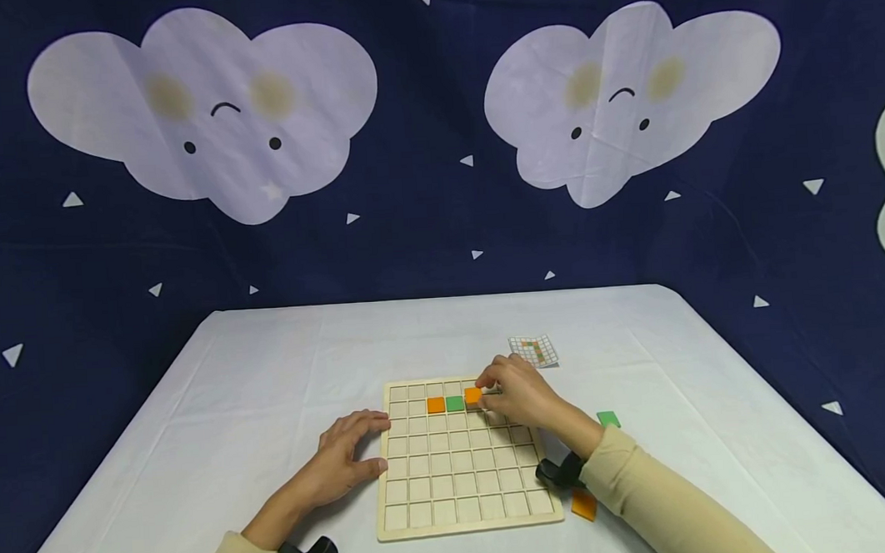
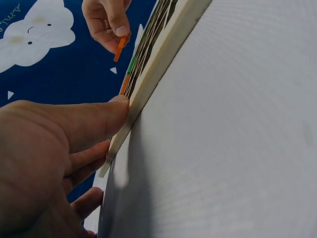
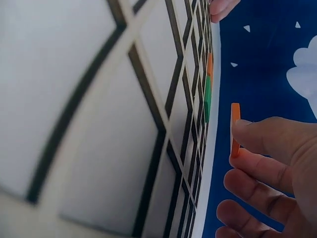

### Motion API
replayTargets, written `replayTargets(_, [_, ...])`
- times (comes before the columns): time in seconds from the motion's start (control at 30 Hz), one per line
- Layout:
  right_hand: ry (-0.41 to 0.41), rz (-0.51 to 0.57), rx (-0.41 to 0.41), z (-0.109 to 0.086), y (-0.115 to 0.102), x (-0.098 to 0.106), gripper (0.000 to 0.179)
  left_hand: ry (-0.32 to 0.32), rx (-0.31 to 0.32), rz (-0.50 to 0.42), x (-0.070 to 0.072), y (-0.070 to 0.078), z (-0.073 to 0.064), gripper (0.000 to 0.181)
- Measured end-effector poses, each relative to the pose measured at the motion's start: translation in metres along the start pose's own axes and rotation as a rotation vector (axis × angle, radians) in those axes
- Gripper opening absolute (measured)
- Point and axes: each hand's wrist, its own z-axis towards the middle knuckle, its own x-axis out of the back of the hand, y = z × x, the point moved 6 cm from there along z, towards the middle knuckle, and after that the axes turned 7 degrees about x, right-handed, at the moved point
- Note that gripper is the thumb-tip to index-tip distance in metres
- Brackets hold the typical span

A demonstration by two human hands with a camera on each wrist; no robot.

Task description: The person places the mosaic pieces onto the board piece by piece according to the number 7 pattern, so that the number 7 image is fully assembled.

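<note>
Presently | right hand pinches orange tile | square face upward, roughly level over board | left hand spread, touching it

Tiles are orange and green, the gridded board beige, the cloud-print backdrop navy.

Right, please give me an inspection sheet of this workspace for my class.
Surface: white cloth, creased.
Job's things: grid board, with orange tile and green tile seated near its far edge; loose green tile and loose orange tile to its right; pattern card beyond.
Clutter: nothing seen.
Hands: left hand touches the board's left edge; right hand pinches third orange tile over the board.
Cables: nothing seen.
Surroundings: dark blue backdrop with printed clouds.
</note>
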Motion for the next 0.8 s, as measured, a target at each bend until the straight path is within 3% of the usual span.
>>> replayTargets(0.8, [-0.035, -0.017, 0.025, 0.0062, 0.0047, -0.0102, 0.017, -0.013, -0.012, -0.011, 0.0004, 0.0012, -0.0009, 0.048])
